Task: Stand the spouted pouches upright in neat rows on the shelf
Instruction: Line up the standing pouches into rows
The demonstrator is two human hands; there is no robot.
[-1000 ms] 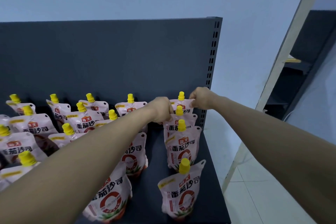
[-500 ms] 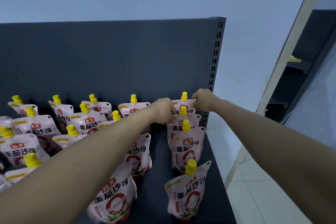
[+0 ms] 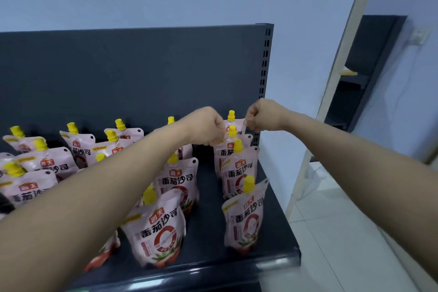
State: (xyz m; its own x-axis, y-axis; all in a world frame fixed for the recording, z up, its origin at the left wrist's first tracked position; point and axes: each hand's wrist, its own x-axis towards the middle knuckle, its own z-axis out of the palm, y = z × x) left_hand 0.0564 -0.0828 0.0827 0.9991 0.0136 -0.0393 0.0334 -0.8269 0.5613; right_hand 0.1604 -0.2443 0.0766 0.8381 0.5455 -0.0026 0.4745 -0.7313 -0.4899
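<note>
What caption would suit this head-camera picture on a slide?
Left hand and right hand pinch the tops of the back pouches in the shelf's right-hand row.

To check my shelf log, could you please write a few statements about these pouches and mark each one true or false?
1. The pouch caps are yellow. True.
2. The rightmost column of pouches holds four. True.
3. The right hand has its grip on the front pouch. False: it pinches a top corner of the rearmost pouch in that column.
4. The shelf's back panel is white. False: it is dark grey.
</note>
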